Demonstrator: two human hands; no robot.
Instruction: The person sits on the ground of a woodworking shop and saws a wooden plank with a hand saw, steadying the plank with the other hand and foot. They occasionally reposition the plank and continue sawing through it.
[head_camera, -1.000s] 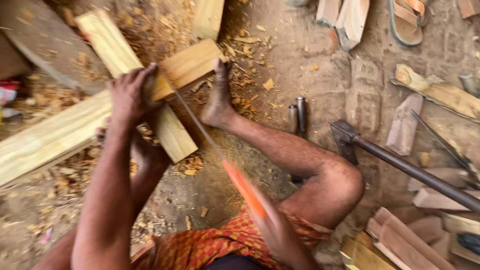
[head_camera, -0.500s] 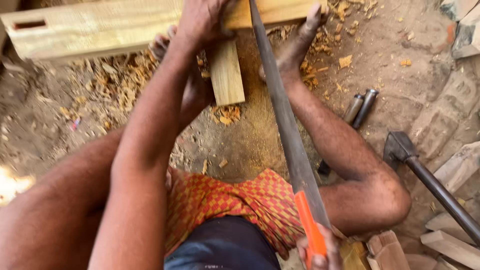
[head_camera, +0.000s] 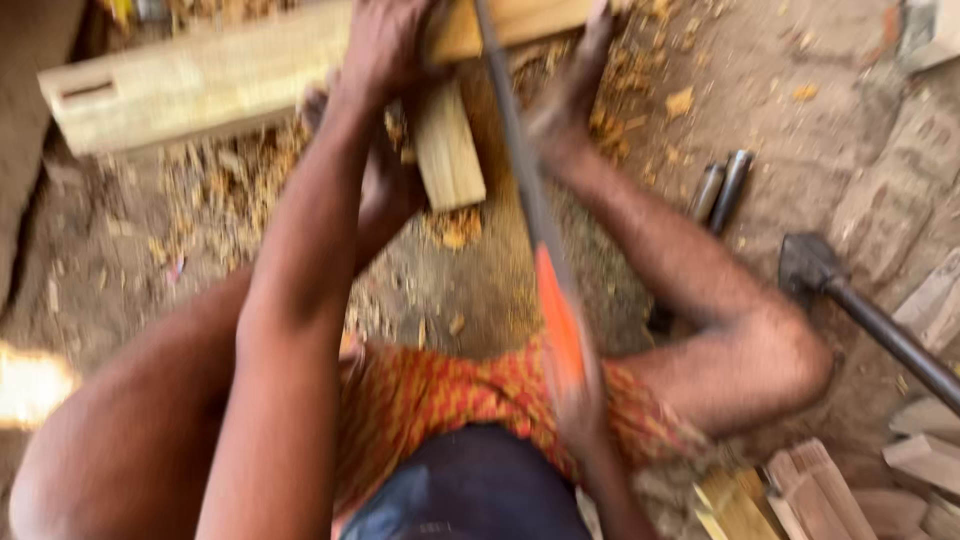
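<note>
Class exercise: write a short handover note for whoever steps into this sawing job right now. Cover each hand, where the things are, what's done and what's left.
Left hand: pressing down on the long beam.
Right hand: gripping the orange handle of the saw, blurred; blade runs up to the beam.
Both feet brace the beam, which lies across a short block on the dirt.
Done: wood chips lie under the beam; depth of the cut cannot be seen.
Left: beam is not parted in view.
Nearby: hammer on the right.
</note>
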